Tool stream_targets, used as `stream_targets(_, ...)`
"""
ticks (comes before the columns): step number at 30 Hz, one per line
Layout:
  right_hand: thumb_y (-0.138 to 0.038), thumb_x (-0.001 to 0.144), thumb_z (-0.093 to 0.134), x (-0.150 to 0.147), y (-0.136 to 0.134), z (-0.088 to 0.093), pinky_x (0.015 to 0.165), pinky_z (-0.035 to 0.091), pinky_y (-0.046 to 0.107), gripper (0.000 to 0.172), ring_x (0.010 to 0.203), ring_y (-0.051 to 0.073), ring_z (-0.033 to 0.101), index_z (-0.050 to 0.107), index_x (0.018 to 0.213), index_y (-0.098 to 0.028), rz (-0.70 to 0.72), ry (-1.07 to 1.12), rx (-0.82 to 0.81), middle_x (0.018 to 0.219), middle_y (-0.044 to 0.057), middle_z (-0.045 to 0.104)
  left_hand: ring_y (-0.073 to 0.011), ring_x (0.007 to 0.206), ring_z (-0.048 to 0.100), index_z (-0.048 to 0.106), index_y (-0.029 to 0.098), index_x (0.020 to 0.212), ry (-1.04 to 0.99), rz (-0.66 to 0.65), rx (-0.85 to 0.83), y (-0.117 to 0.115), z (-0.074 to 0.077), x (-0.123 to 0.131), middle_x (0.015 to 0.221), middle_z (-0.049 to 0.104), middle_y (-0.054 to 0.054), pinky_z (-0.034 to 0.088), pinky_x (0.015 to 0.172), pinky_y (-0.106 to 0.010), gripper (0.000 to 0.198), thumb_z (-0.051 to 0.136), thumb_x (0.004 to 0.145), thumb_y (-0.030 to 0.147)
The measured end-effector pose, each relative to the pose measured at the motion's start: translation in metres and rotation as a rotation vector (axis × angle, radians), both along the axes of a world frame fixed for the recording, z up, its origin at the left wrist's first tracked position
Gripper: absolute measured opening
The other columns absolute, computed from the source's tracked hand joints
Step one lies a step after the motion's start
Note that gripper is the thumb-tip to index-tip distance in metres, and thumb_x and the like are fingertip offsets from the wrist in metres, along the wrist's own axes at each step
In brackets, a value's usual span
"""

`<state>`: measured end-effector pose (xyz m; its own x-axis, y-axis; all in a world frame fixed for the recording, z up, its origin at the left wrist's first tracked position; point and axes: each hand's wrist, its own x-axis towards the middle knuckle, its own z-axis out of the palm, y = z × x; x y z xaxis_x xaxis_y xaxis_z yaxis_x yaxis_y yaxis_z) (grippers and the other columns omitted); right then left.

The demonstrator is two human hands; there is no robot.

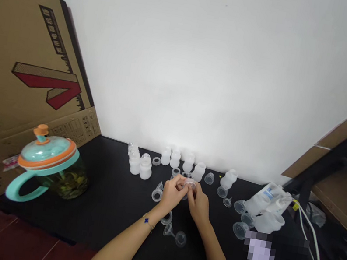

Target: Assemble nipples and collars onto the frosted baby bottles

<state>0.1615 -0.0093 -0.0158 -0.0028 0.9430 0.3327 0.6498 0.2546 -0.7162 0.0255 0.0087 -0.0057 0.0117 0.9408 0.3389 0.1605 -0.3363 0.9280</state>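
Both my hands meet over the black table and pinch a whitish bottle collar ring (190,181) between their fingertips. My left hand (171,192) closes on its left side, and my right hand (200,203) grips it from the right. Whether anything sits inside the ring is hard to see. Close to my left hand lies another collar ring (157,195), with a clear piece beside it. Below my hands are a clear funnel-shaped piece (169,229) and a clear round piece (181,238). White bottles (199,171) without tops stand just beyond my fingers.
Capped bottles (145,167) stand to the left along the wall. Clear dome caps (239,230) and a white bottle pack (269,204) lie at right, near white cables (311,237). A large teal-lidded jug (57,168) and a cardboard box (20,69) occupy the left.
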Motion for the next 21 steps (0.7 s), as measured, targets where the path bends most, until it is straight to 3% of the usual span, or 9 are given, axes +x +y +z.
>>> stream_targets(11, -0.050, 0.100, 0.036, 0.0005, 0.0017, -0.0007, 0.057, 0.043, 0.027, 0.044, 0.063, 0.024, 0.071, 0.062, 0.115, -0.018, -0.024, -0.008, 0.000, 0.075, 0.007, 0.074, -0.0174, 0.069, 0.071, 0.065, 0.020, 0.097, -0.047, -0.023, 0.018, -0.0037, -0.0011, 0.0040, 0.080, 0.076, -0.004, 0.053, 0.062, -0.024, 0.016, 0.061, 0.090, 0.034)
stream_targets(21, -0.048, 0.099, 0.037, -0.0008, -0.0002, 0.0017, 0.060, 0.044, 0.027, 0.041, 0.066, 0.025, 0.071, 0.061, 0.116, -0.018, 0.005, 0.001, -0.017, 0.078, 0.007, 0.074, -0.0160, 0.066, 0.068, 0.064, 0.020, 0.090, -0.036, -0.017, 0.021, -0.0006, -0.0044, 0.0025, 0.075, 0.073, -0.001, 0.050, 0.061, -0.023, 0.010, 0.061, 0.089, 0.029)
